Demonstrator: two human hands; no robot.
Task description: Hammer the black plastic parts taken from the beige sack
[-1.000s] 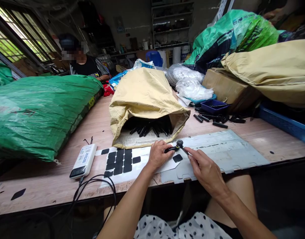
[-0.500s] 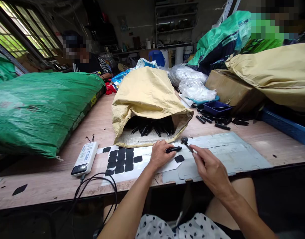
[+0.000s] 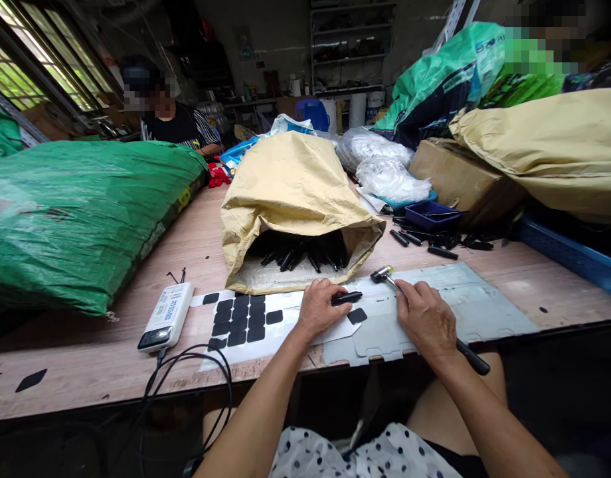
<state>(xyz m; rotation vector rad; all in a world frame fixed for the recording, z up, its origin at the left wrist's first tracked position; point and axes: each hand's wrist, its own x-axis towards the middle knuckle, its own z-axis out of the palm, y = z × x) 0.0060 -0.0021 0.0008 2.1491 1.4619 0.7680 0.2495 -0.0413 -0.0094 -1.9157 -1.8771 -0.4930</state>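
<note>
My left hand rests at the table edge of the sack, closed around a black pen-shaped piece whose tip points right. In my right hand is a small hammer with a black and yellow head and a dark grip sticking out behind the wrist. The hammer head hovers just up and right of the piece, apart from it. Below the piece lies a black square pad. An open tan sack lies before my hands, with several black pen-shaped pieces in its mouth.
Rows of black square pads sit on a white sheet at left, beside a white power bank with a cable. A grey board lies under my right hand. Loose black pieces and a blue tray are right; a green sack is left.
My right hand has shifted right and turned, so the hammer's yellow face and dark grip now show. My left hand stays in place on the black piece.
</note>
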